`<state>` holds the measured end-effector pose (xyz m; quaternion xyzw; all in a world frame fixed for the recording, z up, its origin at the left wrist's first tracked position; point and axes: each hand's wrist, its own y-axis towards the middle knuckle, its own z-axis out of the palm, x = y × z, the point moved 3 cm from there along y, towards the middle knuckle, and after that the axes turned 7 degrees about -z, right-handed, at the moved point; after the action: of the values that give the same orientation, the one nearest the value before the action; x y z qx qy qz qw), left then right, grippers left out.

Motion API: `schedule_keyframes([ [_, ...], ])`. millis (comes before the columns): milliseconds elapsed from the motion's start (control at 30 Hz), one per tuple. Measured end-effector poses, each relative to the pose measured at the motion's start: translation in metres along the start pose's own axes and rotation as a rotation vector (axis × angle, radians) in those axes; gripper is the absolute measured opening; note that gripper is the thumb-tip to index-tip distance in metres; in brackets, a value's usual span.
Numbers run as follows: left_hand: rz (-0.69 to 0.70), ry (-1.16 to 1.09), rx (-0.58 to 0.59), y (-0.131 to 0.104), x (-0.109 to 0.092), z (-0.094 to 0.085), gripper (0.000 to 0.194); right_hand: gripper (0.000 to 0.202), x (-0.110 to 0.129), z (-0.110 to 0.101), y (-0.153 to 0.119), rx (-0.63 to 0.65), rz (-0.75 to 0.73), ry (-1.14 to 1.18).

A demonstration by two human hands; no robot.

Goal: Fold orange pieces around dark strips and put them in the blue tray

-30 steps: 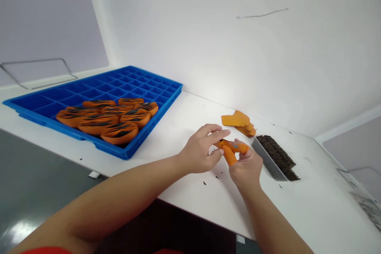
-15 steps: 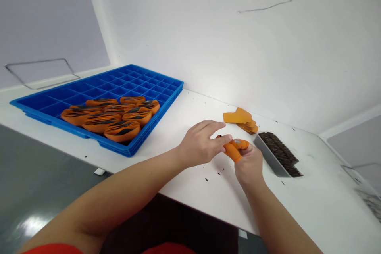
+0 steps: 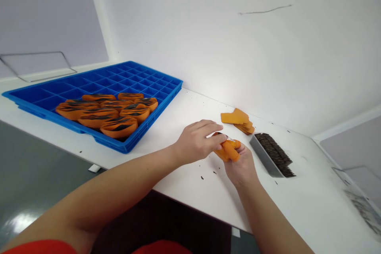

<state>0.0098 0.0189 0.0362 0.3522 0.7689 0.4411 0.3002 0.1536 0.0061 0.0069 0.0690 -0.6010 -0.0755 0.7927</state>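
Between my hands, over the white table, is an orange packet (image 3: 221, 153) with a dark edge at its top. My left hand (image 3: 198, 141) pinches its upper left side between thumb and fingers. On its right side, my right hand (image 3: 241, 165) grips it; orange covers sit on some of the fingertips. Behind my hands lies a small fanned stack of orange pieces (image 3: 236, 117). Right of my right hand stands a grey box (image 3: 264, 159) filled with a row of thin dark brown strips (image 3: 275, 152).
A blue compartment tray (image 3: 154, 121) sits at the left, with several orange bundles (image 3: 98, 118) of dark sheets in its near compartments. Dark crumbs dot the white table (image 3: 190, 198). A white wall rises behind, and a wire frame (image 3: 38, 52) shows at the far left.
My right hand has turned and moved slightly left, showing more of the orange packet and its dark edge. My left hand stays at its side. The whole view has shifted a little.
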Motion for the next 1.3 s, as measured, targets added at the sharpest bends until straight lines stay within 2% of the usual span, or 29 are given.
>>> schedule_keyframes([
  [100,-0.039,-0.068,0.017,-0.001,0.001,0.002,0.013,0.03,-0.001,0.003,-0.001,0.007,-0.004,-0.025],
  [167,-0.127,-0.157,0.097,-0.002,0.005,0.003,0.01,0.031,-0.004,0.004,-0.001,0.014,0.004,-0.028],
  [300,-0.377,-0.283,0.435,-0.001,0.014,0.004,0.01,0.031,-0.01,0.006,-0.004,0.042,0.073,-0.04],
  [367,-0.488,-0.297,0.595,-0.001,0.019,0.003,0.013,0.029,-0.01,0.006,-0.007,0.049,0.069,-0.127],
  [467,-0.647,-0.417,0.72,-0.002,0.026,0.001,0.016,0.026,-0.005,0.007,-0.009,0.051,-0.004,-0.341],
  [567,-0.787,-0.594,0.773,-0.007,0.03,0.005,0.011,0.026,0.0,0.005,-0.009,0.021,-0.095,-0.475],
  [667,-0.834,-0.666,0.796,-0.009,0.029,0.009,0.009,0.027,0.001,0.002,-0.005,-0.015,-0.156,-0.527],
  [800,-0.765,-0.486,0.743,-0.004,0.03,0.008,0.01,0.029,0.002,-0.002,0.004,-0.03,-0.195,-0.597],
  [900,-0.687,-0.281,0.718,0.002,0.032,0.005,0.014,0.034,0.009,-0.01,0.006,-0.106,-0.284,-0.7],
  [1000,-0.657,-0.207,0.707,0.004,0.033,0.004,0.019,0.034,0.025,-0.032,-0.006,-0.191,-0.474,-0.795],
  [1133,-0.673,-0.2,0.726,0.002,0.031,0.005,0.022,0.027,0.062,-0.09,-0.036,-0.245,-0.721,-1.153],
  [1200,-0.672,-0.161,0.75,0.001,0.03,0.006,0.023,0.026,0.081,-0.128,-0.046,-0.211,-0.734,-1.358],
  [1300,-0.659,-0.123,0.773,0.001,0.027,0.007,0.024,0.029,0.099,-0.184,-0.049,-0.072,-0.6,-1.612],
])
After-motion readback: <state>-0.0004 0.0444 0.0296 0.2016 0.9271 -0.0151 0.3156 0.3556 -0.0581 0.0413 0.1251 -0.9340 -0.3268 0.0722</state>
